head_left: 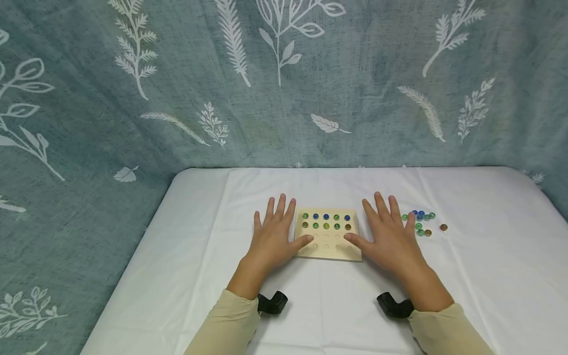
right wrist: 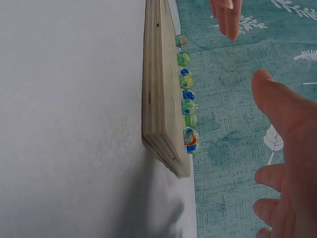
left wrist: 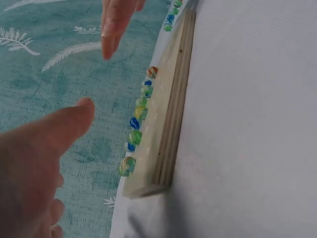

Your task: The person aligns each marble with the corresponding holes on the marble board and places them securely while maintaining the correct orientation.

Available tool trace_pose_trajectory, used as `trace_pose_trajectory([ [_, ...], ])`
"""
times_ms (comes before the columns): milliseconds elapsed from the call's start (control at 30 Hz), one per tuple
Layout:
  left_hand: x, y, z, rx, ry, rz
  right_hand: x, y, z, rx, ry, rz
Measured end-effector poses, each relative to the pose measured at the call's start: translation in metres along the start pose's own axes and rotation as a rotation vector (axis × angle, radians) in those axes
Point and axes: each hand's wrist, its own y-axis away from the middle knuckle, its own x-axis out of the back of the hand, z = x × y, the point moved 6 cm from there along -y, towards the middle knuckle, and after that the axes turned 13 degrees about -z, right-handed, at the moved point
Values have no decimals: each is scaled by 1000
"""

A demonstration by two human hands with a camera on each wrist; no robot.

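A pale wooden board (head_left: 328,254) with rows of round hollows lies on the white cloth. Glass marbles (head_left: 326,226) in green, blue, yellow and brown fill its two far rows, while the hollows in the near rows hold none. My left hand (head_left: 274,240), fingers spread, is over the board's left edge with its thumb pointing inward. On the opposite side my right hand (head_left: 394,242) is spread likewise, its thumb overlapping the board's right part in the head view. Both wrist views show a gap between each thumb and the board; neither hand holds anything.
Several loose marbles (head_left: 421,215) lie on the cloth just right of my right hand, partly behind its fingers. A single brown marble (head_left: 443,227) sits farther right. The white-covered table (head_left: 501,207) ends at a blue-green leaf-patterned curtain (head_left: 364,88).
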Motion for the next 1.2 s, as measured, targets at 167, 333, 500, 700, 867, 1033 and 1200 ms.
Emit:
trace_pose_trajectory([
  [167, -8, 0, -2, -29, 32, -1, 2, 6, 7, 20, -18, -15],
  [333, -18, 0, -9, -64, 129, -31, 8, 12, 24, 34, -80, -12],
  [500, -27, 2, -21, -86, 256, -59, 16, 18, 58, 27, -269, 20],
  [700, -34, 2, -27, -144, 396, -47, 23, 30, 116, -101, -465, 106],
  [867, -38, 2, -30, -168, 464, -26, 18, 37, 154, -235, -561, 171],
  [1033, -38, 3, -29, -214, 459, -5, 10, 39, 174, -330, -605, 188],
  [1200, -37, 1, -23, -253, 410, -14, 9, 42, 183, -351, -603, 207],
])
